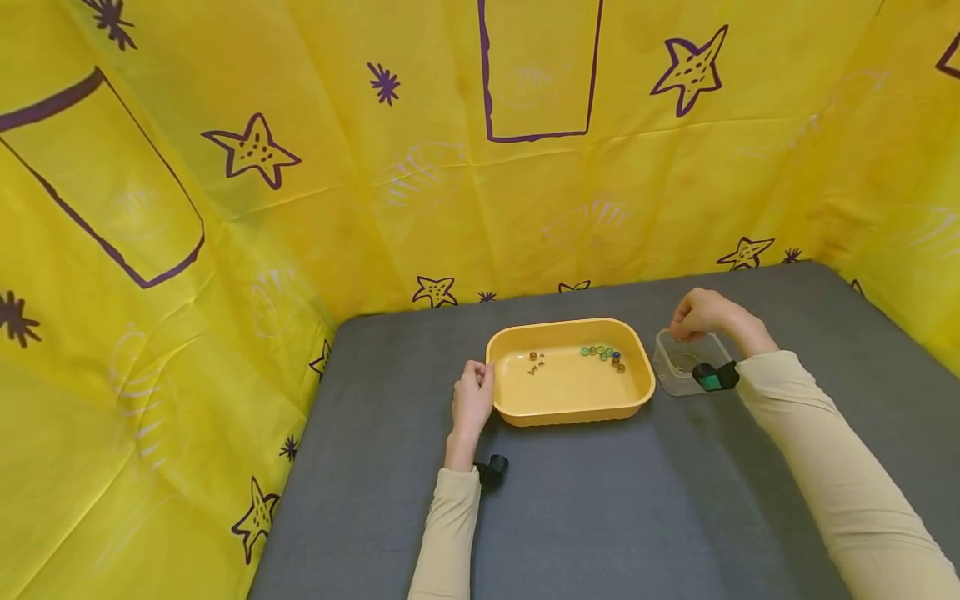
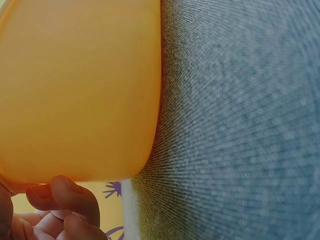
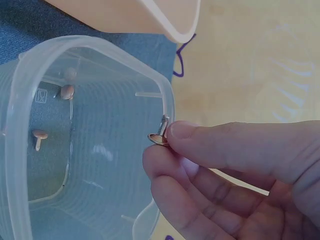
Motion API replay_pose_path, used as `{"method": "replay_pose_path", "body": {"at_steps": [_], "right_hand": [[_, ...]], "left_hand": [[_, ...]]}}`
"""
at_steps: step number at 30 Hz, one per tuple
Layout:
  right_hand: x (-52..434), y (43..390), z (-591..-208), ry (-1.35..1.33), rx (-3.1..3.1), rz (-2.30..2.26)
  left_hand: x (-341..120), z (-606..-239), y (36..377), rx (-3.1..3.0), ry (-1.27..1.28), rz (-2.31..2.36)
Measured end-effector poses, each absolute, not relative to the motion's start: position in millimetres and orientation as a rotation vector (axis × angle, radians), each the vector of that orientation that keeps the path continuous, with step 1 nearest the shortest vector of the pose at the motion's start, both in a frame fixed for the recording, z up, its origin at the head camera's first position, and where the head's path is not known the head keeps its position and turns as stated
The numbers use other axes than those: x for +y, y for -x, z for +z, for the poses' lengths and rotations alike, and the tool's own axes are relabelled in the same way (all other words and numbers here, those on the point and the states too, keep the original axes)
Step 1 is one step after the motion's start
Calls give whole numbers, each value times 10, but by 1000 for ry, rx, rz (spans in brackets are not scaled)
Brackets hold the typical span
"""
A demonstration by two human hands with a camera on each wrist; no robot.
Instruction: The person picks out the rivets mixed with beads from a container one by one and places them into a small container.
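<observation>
My left hand (image 1: 473,396) grips the left rim of a yellow tray (image 1: 570,410), its curled fingers (image 2: 75,197) against the outer wall. Inside the tray are several glass marbles (image 1: 602,352) at the right, and a brown marble (image 1: 533,356) beside several tiny brass pieces (image 1: 534,368) at the left. My right hand (image 1: 703,315) is over a clear plastic container (image 1: 678,386). Between thumb and forefinger it pinches a brass paper fastener (image 3: 159,139) with a round head, right at the container's rim. More fasteners (image 3: 40,135) lie on the container's bottom.
The tray and container stand side by side on a grey cloth-covered table (image 1: 585,508). Behind and beside it hangs a yellow curtain (image 1: 450,208) with purple starfish drawings. A black wrist camera (image 1: 492,471) sits on the left wrist.
</observation>
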State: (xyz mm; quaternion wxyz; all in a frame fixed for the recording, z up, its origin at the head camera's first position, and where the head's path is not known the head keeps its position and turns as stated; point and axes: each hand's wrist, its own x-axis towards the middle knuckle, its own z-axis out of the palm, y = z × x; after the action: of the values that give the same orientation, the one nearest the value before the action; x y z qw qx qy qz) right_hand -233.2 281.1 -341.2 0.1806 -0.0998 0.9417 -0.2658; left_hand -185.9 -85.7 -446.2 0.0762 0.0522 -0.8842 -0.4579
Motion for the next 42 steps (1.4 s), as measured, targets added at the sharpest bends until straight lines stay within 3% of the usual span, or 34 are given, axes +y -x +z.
{"method": "replay_pose_path", "body": {"at_steps": [14,42], "right_hand": [[2782,2337,-3394,298,2650,-756],[2223,2471,-3439,339,2624,-783]], "left_hand": [[-863,-4449,1845,-2636,-130,-1345],[-857,-4460,1846,-2643,-134,-1339]]}}
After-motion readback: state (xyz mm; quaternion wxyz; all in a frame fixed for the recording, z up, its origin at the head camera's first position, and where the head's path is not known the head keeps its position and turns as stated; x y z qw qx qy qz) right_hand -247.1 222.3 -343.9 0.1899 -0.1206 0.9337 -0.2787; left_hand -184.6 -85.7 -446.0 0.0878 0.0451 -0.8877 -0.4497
